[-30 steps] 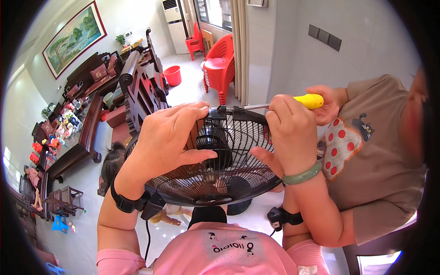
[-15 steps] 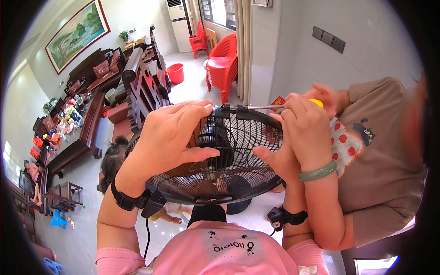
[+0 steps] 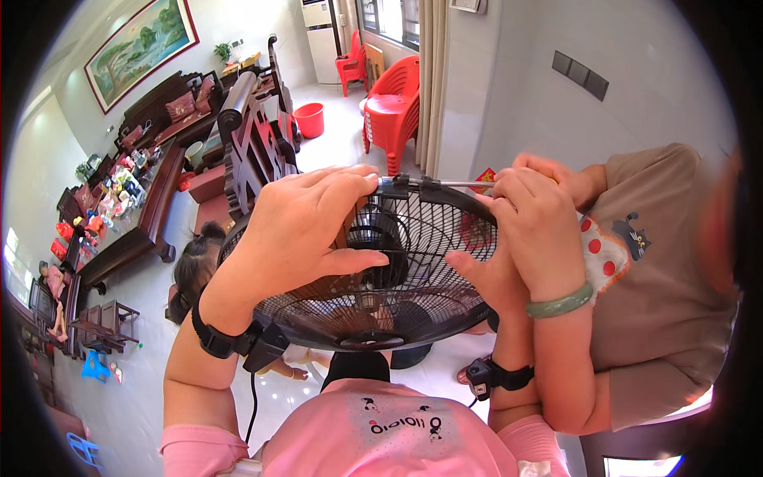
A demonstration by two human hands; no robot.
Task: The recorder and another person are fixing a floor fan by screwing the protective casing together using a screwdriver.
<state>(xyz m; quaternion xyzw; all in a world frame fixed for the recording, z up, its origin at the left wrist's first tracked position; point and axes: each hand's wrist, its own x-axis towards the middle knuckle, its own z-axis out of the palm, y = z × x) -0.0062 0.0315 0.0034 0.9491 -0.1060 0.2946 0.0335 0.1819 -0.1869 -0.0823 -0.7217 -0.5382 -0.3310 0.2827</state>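
Observation:
A black fan (image 3: 397, 318) with a wire grille stands upright in front of me. My left hand (image 3: 310, 226) holds its upper left rim, fingers over the edge and thumb stretched across the grille. On the right side, my right hand (image 3: 486, 278) grips the rim with its thumb toward the grille; its other fingers are mostly hidden behind a co-worker's hand (image 3: 540, 215). Along the top rim lies the metal shaft of a screwdriver (image 3: 461, 184), its tip at a black clip (image 3: 401, 184). Both of the co-worker's hands are at its handle end.
The co-worker, in a brown shirt (image 3: 668, 318), stands close at my right. A child's head (image 3: 195, 266) shows left of the fan. Farther off are a dark wooden bench (image 3: 246, 135), a long table (image 3: 143, 215), a red bucket (image 3: 309, 120) and stacked red chairs (image 3: 392, 111).
The view has shifted slightly. The co-worker's rear hand has moved at the screwdriver's end, and its yellow handle is now almost covered. My hands keep their places on the fan.

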